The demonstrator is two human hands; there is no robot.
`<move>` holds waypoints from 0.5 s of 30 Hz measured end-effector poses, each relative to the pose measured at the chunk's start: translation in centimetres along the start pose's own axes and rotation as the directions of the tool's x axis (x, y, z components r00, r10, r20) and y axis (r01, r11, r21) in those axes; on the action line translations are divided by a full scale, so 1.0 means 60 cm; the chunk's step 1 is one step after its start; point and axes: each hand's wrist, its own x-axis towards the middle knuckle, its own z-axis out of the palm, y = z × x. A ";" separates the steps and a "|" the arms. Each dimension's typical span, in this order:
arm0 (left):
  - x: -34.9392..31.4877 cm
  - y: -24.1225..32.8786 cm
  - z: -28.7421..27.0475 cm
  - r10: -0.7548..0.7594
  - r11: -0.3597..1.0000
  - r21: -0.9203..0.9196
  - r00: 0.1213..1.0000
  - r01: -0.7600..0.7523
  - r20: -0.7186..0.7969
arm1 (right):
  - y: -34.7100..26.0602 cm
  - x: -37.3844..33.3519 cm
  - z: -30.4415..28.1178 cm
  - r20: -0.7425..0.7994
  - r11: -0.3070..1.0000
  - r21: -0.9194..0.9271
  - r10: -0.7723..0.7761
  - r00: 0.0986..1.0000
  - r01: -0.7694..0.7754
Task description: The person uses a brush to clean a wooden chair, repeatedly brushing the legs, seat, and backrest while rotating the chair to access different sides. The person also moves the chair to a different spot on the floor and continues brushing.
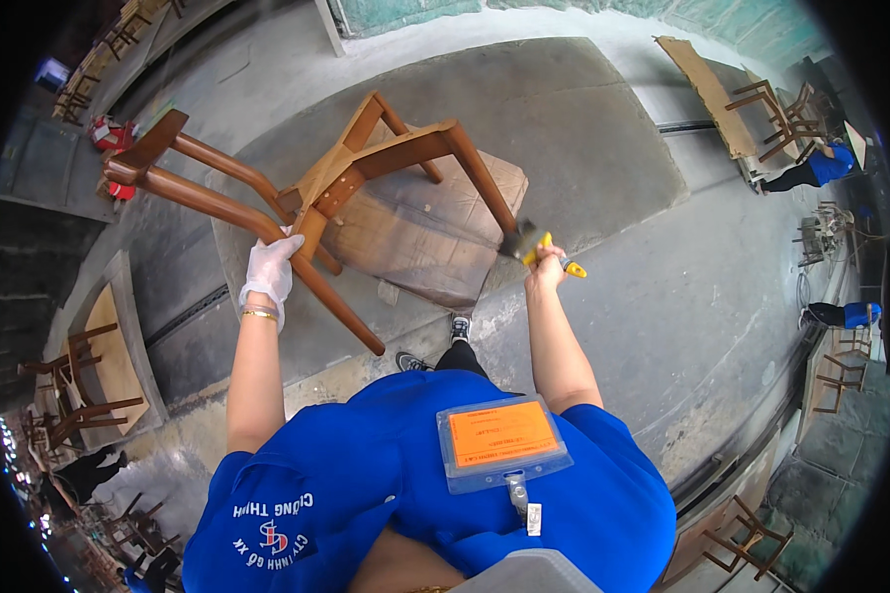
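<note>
A brown wooden chair frame [335,190] without a seat panel is held tilted in front of me, its backrest toward the left. My left hand [269,272], in a thin whitish glove, is closed round a rail of the chair near the seat joint. A gold-coloured bracelet circles that wrist. Bare and closed, my right hand [545,271] grips a brush [538,245] with a yellow handle. Its dark bristles are at the end of the chair's right-hand leg; they look slightly blurred. Under the chair, a flattened brown cardboard sheet [405,257] lies on the floor.
Other chair frames stand on a board at the left [94,381] and on a table at the far right [766,114]. Two people in blue shirts [833,166] are at the right. Red containers [114,138] stand at the upper left. My shoes [460,328] are close to the cardboard.
</note>
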 end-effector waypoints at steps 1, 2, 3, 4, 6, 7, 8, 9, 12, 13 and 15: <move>0.003 -0.006 -0.001 0.031 0.999 0.034 0.999 -0.032 0.017 | 0.003 0.003 0.004 -0.071 0.993 -0.107 -0.059 0.996 0.051; 0.007 -0.009 -0.002 0.031 0.997 0.064 0.999 -0.032 0.016 | 0.001 -0.006 0.016 -0.104 0.977 -0.194 -0.111 0.988 0.089; 0.010 -0.010 -0.004 0.032 0.995 0.098 0.999 -0.033 0.010 | -0.004 -0.020 0.044 -0.060 0.960 -0.241 -0.159 0.986 0.140; 0.012 -0.010 -0.005 0.021 0.996 0.083 0.999 -0.024 0.031 | -0.011 -0.049 0.087 0.015 0.956 -0.240 -0.171 0.985 0.169; 0.016 -0.006 -0.007 0.014 0.999 0.045 0.999 -0.016 0.044 | -0.032 -0.102 0.170 0.354 0.985 -0.020 -0.152 0.923 0.170; 0.016 -0.005 -0.008 0.013 0.998 0.066 0.999 -0.016 0.047 | -0.042 -0.128 0.204 0.546 0.990 0.112 -0.132 0.828 0.084; 0.017 -0.002 -0.007 0.017 0.997 0.070 0.998 -0.021 0.057 | -0.055 -0.142 0.225 0.770 0.955 0.284 -0.174 0.613 -0.086; 0.019 0.000 -0.008 0.015 0.997 0.072 0.998 -0.019 0.054 | -0.062 -0.150 0.231 0.770 0.958 0.276 -0.168 0.615 -0.084; 0.025 0.006 -0.007 0.011 0.995 0.098 0.999 -0.015 0.039 | -0.073 -0.120 0.177 0.733 0.960 0.278 -0.233 0.640 0.031; 0.026 0.006 -0.007 0.023 0.995 0.100 0.999 -0.026 0.037 | -0.071 -0.095 0.135 0.544 0.991 0.134 -0.089 0.834 0.018; 0.026 0.007 -0.006 0.007 0.997 0.075 0.999 -0.011 0.052 | -0.059 -0.060 0.077 0.125 0.999 -0.053 0.011 0.992 -0.004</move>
